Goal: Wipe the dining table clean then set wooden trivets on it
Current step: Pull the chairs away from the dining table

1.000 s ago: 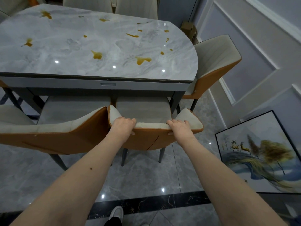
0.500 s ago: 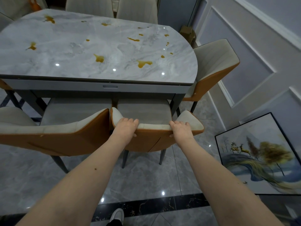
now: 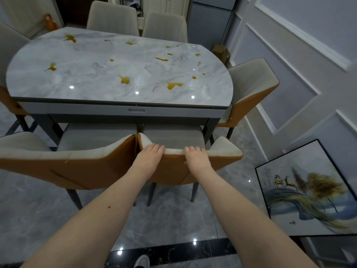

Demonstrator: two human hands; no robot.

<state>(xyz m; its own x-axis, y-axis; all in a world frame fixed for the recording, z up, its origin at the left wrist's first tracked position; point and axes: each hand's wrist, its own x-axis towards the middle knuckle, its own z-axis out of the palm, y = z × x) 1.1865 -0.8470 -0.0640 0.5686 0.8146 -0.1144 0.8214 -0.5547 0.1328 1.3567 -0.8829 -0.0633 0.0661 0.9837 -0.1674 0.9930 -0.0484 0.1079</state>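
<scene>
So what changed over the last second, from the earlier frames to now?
Little changed. The left hand and right hand keep gripping the top edge of the chair back, which sits slightly further from the table edge, showing more seat. The table's amber spills are unwiped and the neighbouring chair is unmoved.
</scene>
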